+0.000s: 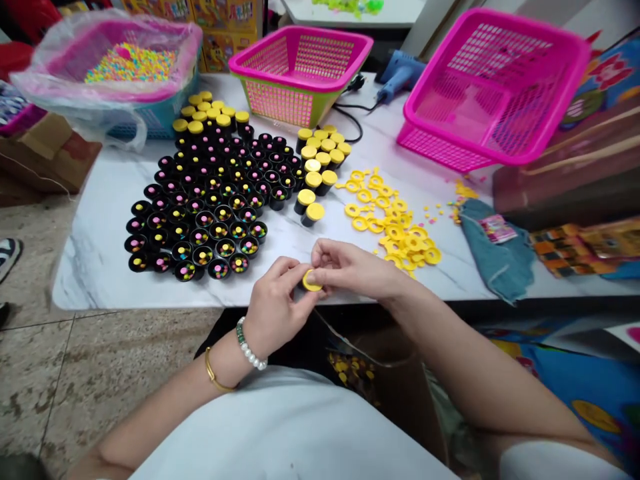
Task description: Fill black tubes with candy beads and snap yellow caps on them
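Note:
Both of my hands meet at the table's front edge around one small cup with a yellow lid (313,281). My left hand (280,300) is closed about its left side, a beaded bracelet and a gold bangle on that wrist. From the right, my right hand (350,270) is closed on it too, thumb pressed on the lid; the cup's body is mostly hidden by my fingers. Beyond my left hand stand many open black cups (219,230) with coloured candies inside. Several lidded cups (313,213) stand just past my hands. Yellow ring-shaped pieces (400,233) lie in a heap beyond my right hand.
At the back left sits a plastic-lined basket (65,93) of small candies (133,65). Two pink baskets (300,100) (445,143) stand at the back centre and right. A blue glue gun (400,73) with a black cord lies between them. A blue cloth (493,253) lies right.

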### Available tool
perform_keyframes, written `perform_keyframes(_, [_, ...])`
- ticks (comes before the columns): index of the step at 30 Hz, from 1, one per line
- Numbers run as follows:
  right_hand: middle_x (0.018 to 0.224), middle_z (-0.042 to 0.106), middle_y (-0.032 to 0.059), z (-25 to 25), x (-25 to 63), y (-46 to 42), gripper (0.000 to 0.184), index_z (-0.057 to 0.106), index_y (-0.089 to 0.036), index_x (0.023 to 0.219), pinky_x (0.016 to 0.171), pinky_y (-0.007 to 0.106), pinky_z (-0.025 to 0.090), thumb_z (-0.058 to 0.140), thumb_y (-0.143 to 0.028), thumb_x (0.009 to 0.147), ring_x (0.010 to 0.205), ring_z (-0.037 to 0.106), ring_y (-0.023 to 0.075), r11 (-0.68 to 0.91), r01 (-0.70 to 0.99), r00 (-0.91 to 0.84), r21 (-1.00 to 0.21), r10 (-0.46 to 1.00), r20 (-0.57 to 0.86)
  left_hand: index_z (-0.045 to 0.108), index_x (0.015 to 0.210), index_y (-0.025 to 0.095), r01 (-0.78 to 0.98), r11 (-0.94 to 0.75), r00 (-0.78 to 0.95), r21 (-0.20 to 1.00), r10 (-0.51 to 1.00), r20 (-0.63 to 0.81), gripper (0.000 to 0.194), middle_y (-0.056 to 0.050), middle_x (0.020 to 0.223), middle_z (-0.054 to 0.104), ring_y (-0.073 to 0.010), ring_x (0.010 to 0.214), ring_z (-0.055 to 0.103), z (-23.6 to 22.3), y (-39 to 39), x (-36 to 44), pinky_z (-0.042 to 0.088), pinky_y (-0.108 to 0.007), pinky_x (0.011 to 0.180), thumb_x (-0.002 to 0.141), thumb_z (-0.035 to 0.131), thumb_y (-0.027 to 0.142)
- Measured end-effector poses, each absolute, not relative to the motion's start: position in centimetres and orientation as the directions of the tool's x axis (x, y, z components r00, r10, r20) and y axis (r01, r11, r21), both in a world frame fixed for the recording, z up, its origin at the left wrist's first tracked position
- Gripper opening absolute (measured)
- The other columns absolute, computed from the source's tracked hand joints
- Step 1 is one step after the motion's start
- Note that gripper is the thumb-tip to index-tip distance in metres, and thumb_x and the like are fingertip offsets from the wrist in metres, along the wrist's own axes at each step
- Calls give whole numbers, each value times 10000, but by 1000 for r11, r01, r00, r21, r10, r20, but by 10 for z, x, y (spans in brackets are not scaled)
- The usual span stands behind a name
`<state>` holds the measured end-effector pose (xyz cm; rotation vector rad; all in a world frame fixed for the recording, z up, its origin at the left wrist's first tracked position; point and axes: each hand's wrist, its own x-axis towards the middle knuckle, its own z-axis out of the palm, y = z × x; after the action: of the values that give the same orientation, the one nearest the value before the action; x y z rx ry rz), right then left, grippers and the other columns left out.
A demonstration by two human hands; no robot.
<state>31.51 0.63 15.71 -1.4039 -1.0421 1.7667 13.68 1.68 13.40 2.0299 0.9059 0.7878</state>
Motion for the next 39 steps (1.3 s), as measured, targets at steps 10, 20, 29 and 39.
perform_keyframes(10, [713,541,-66,150,303,-17,423,488,-214,996,487,194,439,735,-441,738,550,526,78,-308,164,-135,-937,934,-331,669,860,167,468,-402,561,787,823,88,98,-23,830,559,-153,734,553,128,22,140,476,-279,667,765,687,161])
perform_keyframes(20, [653,633,-44,138,291,30,356,559,-195,970,610,266,461,742,-360,712,593,602,145,-213,534,451,-818,890,63,455,1155,167,423,-319,432,848,894,121,554,10,915,544,-72,529,534,118,20,139,494,-260,592,705,777,195])
perform_keyframes(29, [812,681,86,115,352,-67,304,725,-142,1002,580,285,434,589,-392,897,723,629,211,-375,926,334,-52,747,575,613,926,177,514,-743,433,428,656,618,69,-32,816,601,-136,719,564,122,7,98,457,-239,644,864,642,166])
perform_keyframes(39, [904,653,132,116,289,-64,388,641,-75,1118,775,360,498,649,-377,874,825,589,248,77,992,-8,-103,839,544,687,987,156,800,-595,389,69,604,695,197,-92,914,599,-183,781,519,134,25,63,462,-307,719,800,726,202])
